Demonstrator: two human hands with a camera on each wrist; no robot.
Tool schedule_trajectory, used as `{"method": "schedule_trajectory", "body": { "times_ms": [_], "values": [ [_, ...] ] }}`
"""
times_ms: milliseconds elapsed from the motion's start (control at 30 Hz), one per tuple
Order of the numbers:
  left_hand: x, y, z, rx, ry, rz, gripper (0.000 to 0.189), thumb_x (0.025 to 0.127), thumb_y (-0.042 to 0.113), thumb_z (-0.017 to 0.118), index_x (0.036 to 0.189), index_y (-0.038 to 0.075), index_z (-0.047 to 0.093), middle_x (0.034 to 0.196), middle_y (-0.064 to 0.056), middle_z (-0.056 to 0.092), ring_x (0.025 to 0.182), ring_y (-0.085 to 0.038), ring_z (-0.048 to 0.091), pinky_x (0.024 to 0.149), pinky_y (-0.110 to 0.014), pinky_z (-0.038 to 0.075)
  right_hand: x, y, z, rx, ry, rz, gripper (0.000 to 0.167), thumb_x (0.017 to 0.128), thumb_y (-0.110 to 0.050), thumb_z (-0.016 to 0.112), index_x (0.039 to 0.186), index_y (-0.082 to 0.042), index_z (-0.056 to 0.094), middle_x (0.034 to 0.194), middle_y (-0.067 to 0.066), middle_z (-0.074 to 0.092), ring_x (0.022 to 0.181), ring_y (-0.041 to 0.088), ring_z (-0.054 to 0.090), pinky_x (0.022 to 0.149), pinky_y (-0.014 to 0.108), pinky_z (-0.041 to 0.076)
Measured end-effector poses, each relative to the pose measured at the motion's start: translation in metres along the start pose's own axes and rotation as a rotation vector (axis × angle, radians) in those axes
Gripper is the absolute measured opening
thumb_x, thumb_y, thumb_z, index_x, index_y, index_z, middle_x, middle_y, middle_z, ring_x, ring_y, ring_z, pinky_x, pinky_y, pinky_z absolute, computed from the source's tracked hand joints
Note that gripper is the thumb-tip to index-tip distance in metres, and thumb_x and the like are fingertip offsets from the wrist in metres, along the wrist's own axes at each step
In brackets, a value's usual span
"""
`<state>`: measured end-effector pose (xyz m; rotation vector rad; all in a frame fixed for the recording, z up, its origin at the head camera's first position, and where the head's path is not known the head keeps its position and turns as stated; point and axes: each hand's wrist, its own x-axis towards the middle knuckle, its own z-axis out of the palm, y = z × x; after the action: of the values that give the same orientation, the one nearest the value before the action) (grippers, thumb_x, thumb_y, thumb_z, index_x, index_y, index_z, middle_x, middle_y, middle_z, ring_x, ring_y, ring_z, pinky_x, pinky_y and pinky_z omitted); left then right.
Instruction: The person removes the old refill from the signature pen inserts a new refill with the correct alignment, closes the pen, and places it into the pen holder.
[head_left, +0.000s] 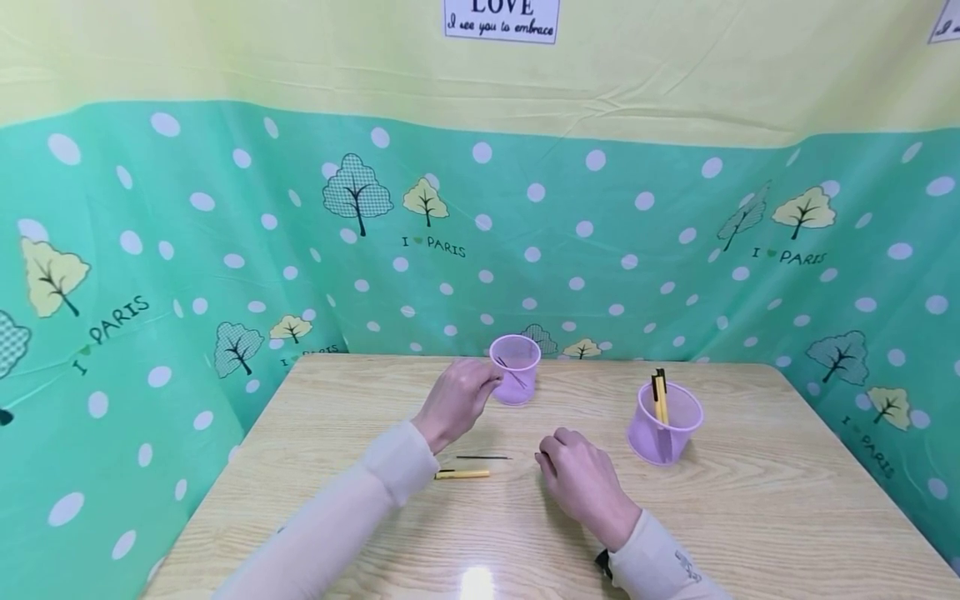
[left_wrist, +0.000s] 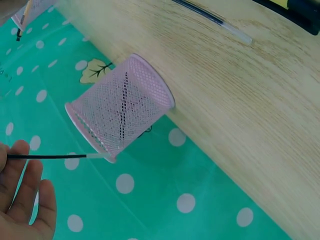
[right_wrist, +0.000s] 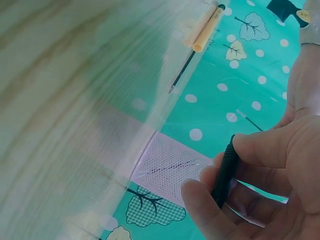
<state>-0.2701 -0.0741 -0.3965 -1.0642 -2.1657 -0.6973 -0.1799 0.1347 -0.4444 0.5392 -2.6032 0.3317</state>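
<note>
My left hand (head_left: 459, 398) is at the near left side of a lilac mesh pen cup (head_left: 517, 392). It pinches a black pen refill (left_wrist: 47, 156), whose pale end overlaps the cup's rim in the left wrist view. Through the mesh a thin dark stick (left_wrist: 124, 105) shows inside the cup. Low over the table's middle, my right hand (head_left: 581, 475) holds a small black ribbed pen part (right_wrist: 227, 172) between thumb and fingers. Between the arms, another refill (head_left: 483, 457) and a yellow pen barrel (head_left: 465, 474) lie on the wooden table.
To the right stands a second lilac mesh cup (head_left: 645, 442), with yellow-and-black pens (head_left: 660, 398) leaning in it. A green dotted curtain (head_left: 525, 250) hangs behind the table (head_left: 765, 500) and along its sides.
</note>
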Motion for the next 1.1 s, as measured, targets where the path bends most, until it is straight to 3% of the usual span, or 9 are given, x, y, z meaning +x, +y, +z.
{"method": "schedule_trajectory", "body": {
  "times_ms": [533,1100],
  "values": [
    [-0.011,0.000,-0.002,-0.017,-0.019,-0.051,0.012,0.086,0.005,0.069,0.098,0.005,0.071,0.086,-0.002,0.070,0.072,-0.011,0.064,0.064,-0.022,0.052,-0.002,-0.001,0.005,0.004,0.029,-0.040,0.008,0.082,-0.018,0.073,0.078,-0.015,0.066,0.069,-0.009,0.046,0.058,0.008,0.045,0.045,0.024,0.039],
    [-0.016,0.005,-0.006,-0.033,-0.091,-0.064,0.009,0.086,0.007,0.069,0.094,0.010,0.071,0.084,0.002,0.066,0.072,-0.007,0.060,0.067,-0.020,0.051,-0.001,0.000,0.003,0.015,0.038,-0.037,0.007,0.082,-0.018,0.073,0.079,-0.015,0.067,0.070,-0.009,0.047,0.060,0.008,0.045,0.047,0.023,0.040]
  ]
}}
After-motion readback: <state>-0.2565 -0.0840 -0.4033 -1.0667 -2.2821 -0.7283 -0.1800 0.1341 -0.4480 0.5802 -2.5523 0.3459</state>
